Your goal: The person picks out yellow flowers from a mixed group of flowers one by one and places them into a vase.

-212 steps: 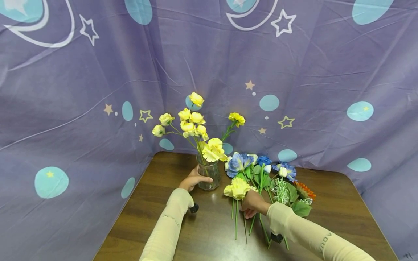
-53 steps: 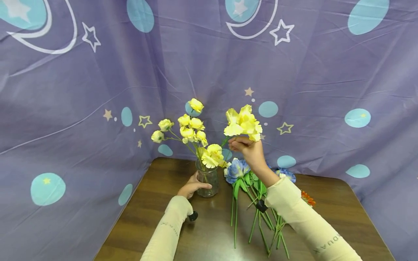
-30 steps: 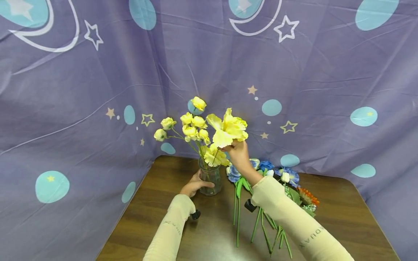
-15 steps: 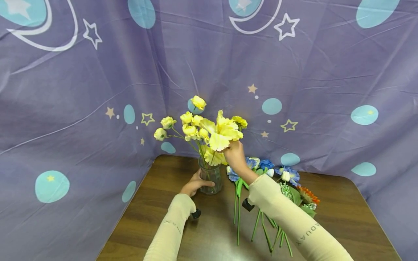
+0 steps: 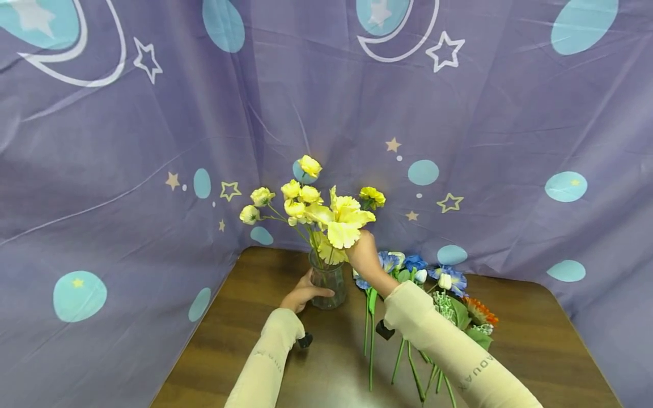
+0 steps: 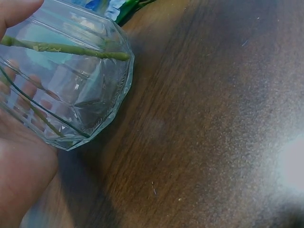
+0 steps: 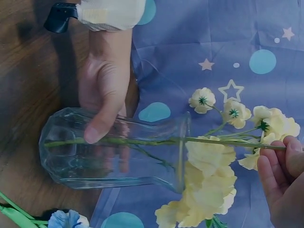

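Observation:
A clear glass vase (image 5: pixel 329 292) stands on the table, and my left hand (image 5: pixel 301 292) grips its side. Thumb and fingers lie around the glass in the right wrist view. My right hand (image 5: pixel 364 254) pinches the stem of a large ruffled yellow flower (image 5: pixel 344 226) just above the vase mouth. The held stem (image 7: pixel 223 141) runs down through that mouth in the right wrist view. Pale yellow blooms (image 5: pixel 295 208) on branching stems, another ruffled yellow flower (image 5: pixel 329 252) and a yellow carnation-like flower (image 5: pixel 373 197) rise around the vase. Stem ends (image 6: pixel 85 51) show through the glass.
To the right lie several loose flowers: blue blooms (image 5: pixel 451 279), white tulips (image 5: pixel 445 281), an orange flower (image 5: pixel 479 311) and green stems (image 5: pixel 371 345) pointing toward the front. A purple patterned cloth (image 5: pixel 490 141) hangs behind the wooden table (image 5: pixel 541 351).
My right hand has taken the ruffled yellow flower from the pile, lifted it, brought it left over the vase and lowered it. My left hand has stayed on the vase.

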Action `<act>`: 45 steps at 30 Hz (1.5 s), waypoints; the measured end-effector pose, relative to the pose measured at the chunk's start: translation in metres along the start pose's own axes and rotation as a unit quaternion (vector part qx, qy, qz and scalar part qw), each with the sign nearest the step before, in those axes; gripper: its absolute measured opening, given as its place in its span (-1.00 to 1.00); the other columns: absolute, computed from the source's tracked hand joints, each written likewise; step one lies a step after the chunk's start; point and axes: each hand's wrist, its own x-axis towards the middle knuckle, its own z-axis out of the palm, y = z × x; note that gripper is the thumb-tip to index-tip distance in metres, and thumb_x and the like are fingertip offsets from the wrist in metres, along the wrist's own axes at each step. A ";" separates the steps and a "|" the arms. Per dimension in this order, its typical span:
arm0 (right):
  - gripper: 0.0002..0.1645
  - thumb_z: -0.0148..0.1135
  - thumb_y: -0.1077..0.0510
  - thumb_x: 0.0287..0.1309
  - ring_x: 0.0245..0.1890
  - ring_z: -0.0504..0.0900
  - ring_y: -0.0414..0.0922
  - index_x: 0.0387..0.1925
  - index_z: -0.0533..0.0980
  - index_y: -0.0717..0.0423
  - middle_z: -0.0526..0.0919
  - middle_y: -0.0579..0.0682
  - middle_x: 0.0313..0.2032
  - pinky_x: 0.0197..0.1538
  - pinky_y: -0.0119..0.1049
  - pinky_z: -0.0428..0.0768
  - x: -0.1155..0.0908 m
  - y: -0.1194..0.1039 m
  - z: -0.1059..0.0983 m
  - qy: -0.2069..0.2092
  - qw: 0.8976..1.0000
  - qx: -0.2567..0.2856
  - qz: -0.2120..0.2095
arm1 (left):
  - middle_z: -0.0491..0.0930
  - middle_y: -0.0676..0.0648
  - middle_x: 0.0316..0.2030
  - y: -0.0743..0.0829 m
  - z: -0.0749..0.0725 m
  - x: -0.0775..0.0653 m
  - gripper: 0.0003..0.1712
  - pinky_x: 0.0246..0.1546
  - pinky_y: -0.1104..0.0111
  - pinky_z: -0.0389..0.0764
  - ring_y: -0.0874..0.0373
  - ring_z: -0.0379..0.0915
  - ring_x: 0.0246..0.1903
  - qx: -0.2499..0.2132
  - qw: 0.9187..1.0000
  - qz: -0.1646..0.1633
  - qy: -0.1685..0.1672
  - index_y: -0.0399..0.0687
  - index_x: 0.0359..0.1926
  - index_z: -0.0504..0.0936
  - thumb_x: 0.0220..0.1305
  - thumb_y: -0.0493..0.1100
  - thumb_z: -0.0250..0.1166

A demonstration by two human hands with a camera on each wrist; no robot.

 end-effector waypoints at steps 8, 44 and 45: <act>-0.69 0.21 0.39 0.16 -0.65 0.32 -0.21 -0.69 0.47 0.22 0.45 0.02 -0.73 -0.50 -0.34 0.37 -0.012 0.014 0.007 0.007 1.000 -0.011 -0.011 | 0.14 -0.30 0.54 -0.009 0.003 -0.004 0.34 0.50 -0.14 0.20 -0.30 0.08 0.50 0.001 1.000 0.003 0.001 -0.13 0.61 -0.02 -0.10 -0.26 0.63; -0.80 0.33 0.27 0.24 -0.56 0.42 -0.28 -0.48 0.69 0.30 0.71 0.19 -0.54 -0.36 -0.42 0.50 0.007 0.014 0.012 -0.101 0.994 0.005 0.036 | 0.00 -0.29 0.59 0.001 0.000 -0.004 0.36 0.51 -0.20 0.13 -0.33 -0.03 0.54 0.008 1.000 -0.008 -0.004 -0.05 0.64 -0.12 -0.03 -0.22 0.60; -0.83 0.34 0.29 0.22 -0.55 0.43 -0.30 -0.46 0.69 0.31 0.73 0.21 -0.50 -0.35 -0.45 0.50 0.006 0.015 0.012 -0.106 0.994 0.011 0.031 | 0.04 -0.30 0.57 0.001 0.000 -0.004 0.35 0.50 -0.21 0.14 -0.33 -0.01 0.53 0.010 1.000 -0.005 -0.006 -0.05 0.63 -0.10 -0.02 -0.22 0.60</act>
